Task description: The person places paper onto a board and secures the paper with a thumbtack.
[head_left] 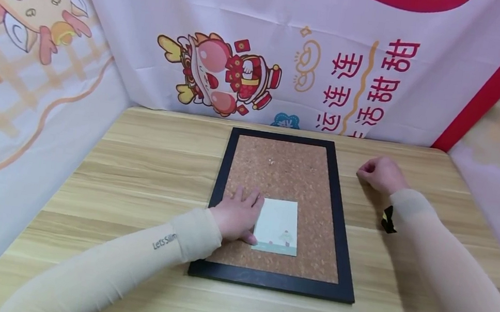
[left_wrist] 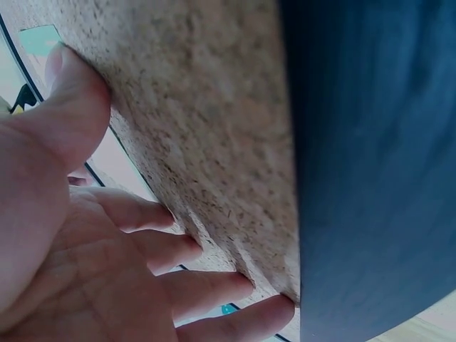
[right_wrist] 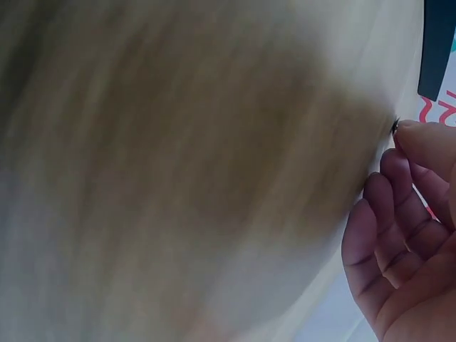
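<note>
A cork board [head_left: 291, 182] with a black frame lies flat on the wooden table. On its lower half is a pale note card [head_left: 277, 222] with a green strip along the bottom and a small printed picture. My left hand [head_left: 238, 216] rests on the cork with fingers spread, thumb and fingertips right at the card's left edge; in the left wrist view the fingertips of the left hand [left_wrist: 135, 242] touch the cork. Right of the board, close over the table, my right hand [head_left: 383, 175] pinches a tiny dark object [right_wrist: 395, 126] between thumb and index fingertip.
The light wood table [head_left: 160, 166] extends around the board. A white printed cloth [head_left: 317, 29] hangs at the back, with more cloth [head_left: 27, 97] along the left side and the right. A black and yellow piece [head_left: 389, 220] shows at the right wrist.
</note>
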`<state>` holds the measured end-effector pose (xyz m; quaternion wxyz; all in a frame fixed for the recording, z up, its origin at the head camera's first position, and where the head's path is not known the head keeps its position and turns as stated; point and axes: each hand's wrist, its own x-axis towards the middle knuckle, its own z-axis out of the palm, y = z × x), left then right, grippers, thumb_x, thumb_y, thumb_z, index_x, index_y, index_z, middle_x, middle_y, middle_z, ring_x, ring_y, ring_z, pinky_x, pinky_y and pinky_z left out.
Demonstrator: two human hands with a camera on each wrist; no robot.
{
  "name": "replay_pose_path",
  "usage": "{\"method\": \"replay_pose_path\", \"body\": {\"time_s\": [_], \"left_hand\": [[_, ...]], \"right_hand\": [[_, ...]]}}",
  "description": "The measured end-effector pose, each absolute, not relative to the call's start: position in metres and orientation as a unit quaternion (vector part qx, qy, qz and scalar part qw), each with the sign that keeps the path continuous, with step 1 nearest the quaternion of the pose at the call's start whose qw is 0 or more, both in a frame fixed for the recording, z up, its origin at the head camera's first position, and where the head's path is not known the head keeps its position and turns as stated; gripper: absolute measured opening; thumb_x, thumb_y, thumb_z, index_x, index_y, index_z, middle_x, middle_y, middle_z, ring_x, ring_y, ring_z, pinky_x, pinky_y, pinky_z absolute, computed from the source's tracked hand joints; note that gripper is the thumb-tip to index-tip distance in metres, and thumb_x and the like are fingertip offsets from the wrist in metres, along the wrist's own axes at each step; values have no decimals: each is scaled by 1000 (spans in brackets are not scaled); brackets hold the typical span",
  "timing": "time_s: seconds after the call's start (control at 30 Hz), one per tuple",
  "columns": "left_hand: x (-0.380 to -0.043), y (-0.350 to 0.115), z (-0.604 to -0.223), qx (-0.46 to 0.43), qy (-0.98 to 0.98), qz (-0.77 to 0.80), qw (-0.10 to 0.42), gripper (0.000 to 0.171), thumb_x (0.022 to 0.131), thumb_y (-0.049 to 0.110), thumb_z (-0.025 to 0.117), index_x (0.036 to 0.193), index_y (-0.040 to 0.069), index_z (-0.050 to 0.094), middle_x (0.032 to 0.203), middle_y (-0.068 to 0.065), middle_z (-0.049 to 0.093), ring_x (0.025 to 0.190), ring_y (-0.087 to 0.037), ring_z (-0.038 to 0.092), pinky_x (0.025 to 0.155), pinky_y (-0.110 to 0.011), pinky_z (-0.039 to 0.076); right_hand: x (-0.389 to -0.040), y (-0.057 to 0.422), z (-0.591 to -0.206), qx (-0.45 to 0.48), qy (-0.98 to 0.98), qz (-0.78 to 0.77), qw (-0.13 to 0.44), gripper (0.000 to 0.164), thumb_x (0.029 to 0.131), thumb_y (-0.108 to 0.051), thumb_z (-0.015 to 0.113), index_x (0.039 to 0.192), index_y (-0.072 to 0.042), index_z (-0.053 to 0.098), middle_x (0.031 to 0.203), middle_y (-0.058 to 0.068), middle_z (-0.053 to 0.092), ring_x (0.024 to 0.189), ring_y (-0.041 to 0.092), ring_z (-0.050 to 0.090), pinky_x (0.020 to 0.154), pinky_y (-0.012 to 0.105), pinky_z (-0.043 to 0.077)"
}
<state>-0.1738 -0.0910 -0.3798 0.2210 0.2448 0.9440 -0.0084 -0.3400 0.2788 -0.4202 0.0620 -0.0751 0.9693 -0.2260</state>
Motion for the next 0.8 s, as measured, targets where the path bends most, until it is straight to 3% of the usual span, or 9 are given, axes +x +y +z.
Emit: {"method": "replay_pose_path", "body": {"time_s": [0.33, 0.47, 0.8], "left_hand": [[-173, -90, -379, 236, 945, -4, 225, 95, 79, 48, 64, 147, 6, 13, 153, -14, 4, 134, -44, 4, 103, -55, 19], [-173, -89, -379, 235, 945, -1, 227, 95, 79, 48, 64, 147, 6, 13, 153, -13, 3, 135, -43, 3, 103, -55, 19], [-171, -90, -378, 229, 945, 3, 232, 95, 79, 47, 64, 147, 6, 12, 153, -13, 2, 135, -42, 3, 103, -55, 18]], "right_hand": [[-330, 271, -408, -94, 969, -224, 50, 14, 83, -17, 63, 83, -4, 65, 74, 7, 59, 70, 24, 51, 60, 34, 40], [-321, 269, -391, -123, 967, -221, 3, 7, 77, -13, 63, 75, -6, 64, 71, 5, 59, 67, 22, 50, 59, 34, 39], [-293, 247, -348, -163, 957, -234, -44, 6, 79, -14, 68, 78, -9, 68, 74, 3, 65, 66, 18, 54, 61, 33, 44]]}}
